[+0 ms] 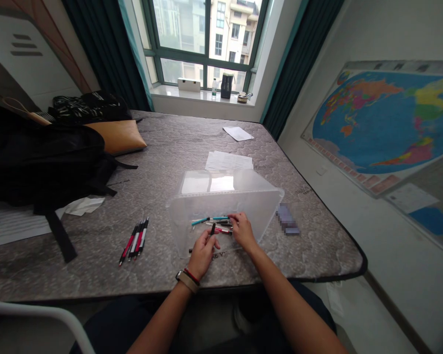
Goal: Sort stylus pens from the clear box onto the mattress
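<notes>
A clear plastic box (243, 204) lies on its side, its opening facing me. Several pens (219, 223), blue, black, white and red, are loose inside it. My left hand (204, 251), with a watch and a red band at the wrist, is closed on a black pen (213, 228) at the box's opening. Reaching into the box, my right hand (242, 231) touches the pens with its fingertips; whether it grips one is too small to tell. To the left of the box, several red, white and black pens (135, 241) lie side by side on the mattress-like surface (162, 162).
A black backpack (51, 162) and a tan pouch (118, 136) occupy the left side. Papers (229, 161) lie behind the box. A blurred bluish item (288, 220) is just right of it. A white curved bar (40, 309) is at the lower left.
</notes>
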`<act>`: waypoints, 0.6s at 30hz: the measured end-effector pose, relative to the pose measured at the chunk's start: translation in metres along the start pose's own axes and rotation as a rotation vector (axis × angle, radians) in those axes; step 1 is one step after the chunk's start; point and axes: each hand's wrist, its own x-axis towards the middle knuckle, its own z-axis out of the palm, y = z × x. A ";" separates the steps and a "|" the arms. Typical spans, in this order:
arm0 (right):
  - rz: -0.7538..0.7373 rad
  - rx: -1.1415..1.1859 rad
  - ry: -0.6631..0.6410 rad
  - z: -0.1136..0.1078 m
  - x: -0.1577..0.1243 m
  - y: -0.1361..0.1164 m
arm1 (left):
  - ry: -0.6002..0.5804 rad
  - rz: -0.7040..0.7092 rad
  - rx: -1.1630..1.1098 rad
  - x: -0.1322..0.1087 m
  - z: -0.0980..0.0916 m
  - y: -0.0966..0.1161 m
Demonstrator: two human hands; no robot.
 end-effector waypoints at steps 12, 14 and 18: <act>0.288 0.957 -0.228 -0.007 -0.024 -0.039 | -0.081 0.079 0.222 -0.007 0.006 0.005; 0.292 0.959 -0.215 -0.007 -0.023 -0.039 | -0.076 0.099 0.248 -0.006 0.006 0.004; 0.290 0.938 -0.208 -0.007 -0.023 -0.037 | -0.079 0.103 0.298 -0.006 0.006 0.002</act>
